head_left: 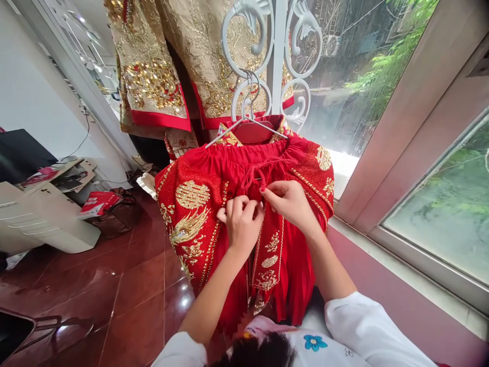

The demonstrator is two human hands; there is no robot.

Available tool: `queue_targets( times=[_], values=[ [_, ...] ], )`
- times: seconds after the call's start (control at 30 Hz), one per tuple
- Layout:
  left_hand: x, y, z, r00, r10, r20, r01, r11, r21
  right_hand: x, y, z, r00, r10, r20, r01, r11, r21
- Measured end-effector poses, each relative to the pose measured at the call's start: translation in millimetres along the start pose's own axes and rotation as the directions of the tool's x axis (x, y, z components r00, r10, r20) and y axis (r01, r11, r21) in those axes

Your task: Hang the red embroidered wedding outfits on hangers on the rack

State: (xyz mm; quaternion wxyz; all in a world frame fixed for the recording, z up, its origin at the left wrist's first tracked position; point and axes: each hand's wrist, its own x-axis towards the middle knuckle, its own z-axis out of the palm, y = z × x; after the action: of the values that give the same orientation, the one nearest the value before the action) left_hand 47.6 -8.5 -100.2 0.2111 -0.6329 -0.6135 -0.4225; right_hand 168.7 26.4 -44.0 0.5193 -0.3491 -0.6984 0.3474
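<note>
A red skirt (237,171) with gold embroidery, a gathered waistband and a pleated lower part hangs in front of me. A wire hanger (251,114) carries it at the waist. At the centre of the waistband, a red drawstring (249,178) is tied in a loose bow. My right hand (290,204) pinches a red cord end between thumb and fingertips, just below the bow. To its left, my left hand (243,220) is closed, with curled fingers gripping the skirt's front; the fingertips are partly hidden.
Behind the skirt hang gold-sequinned garments (153,86) with red hems. The hanger is at a white scrolled metal grille (277,56) beside a window (351,66). At left stand a pale desk (49,214) and a brown bag (114,219) on the tiled floor (133,285).
</note>
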Motion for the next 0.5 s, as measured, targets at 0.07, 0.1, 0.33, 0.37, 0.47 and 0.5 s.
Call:
queue_targets(
  times=[0.07, 0.1, 0.33, 0.37, 0.47, 0.5],
  values=[
    [4, -5, -9.2, 0.991, -0.035, -0.126, 0.036, 0.999, 0.005, -1, -1, -14, 0.983, -0.143, -0.112, 0.118, 0.973, -0.200],
    [8, -5, -14.2, 0.983, -0.056, -0.173, 0.058, 0.998, 0.008, 1, -2, -19, 0.947, -0.245, -0.206, 0.180, 0.940, -0.291],
    [66, 4, -48.5, 0.996, 0.085, -0.019, -0.085, 0.996, -0.010, 41, -7, -43, 0.804, -0.592, -0.044, 0.399, 0.594, -0.699],
    [71, 1, -52.7, 0.993, 0.121, 0.001, -0.121, 0.992, -0.030, 44, -6, -48, 0.803, -0.596, -0.021, 0.429, 0.602, -0.673],
    [78, -9, -63.0, 0.989, 0.147, 0.007, -0.142, 0.966, -0.215, 44, -10, -67, 0.811, -0.584, 0.029, 0.525, 0.705, -0.478],
    [79, -13, -65.3, 0.990, 0.130, 0.046, -0.106, 0.934, -0.341, 41, -14, -73, 0.826, -0.556, 0.095, 0.547, 0.748, -0.375]
  ],
)
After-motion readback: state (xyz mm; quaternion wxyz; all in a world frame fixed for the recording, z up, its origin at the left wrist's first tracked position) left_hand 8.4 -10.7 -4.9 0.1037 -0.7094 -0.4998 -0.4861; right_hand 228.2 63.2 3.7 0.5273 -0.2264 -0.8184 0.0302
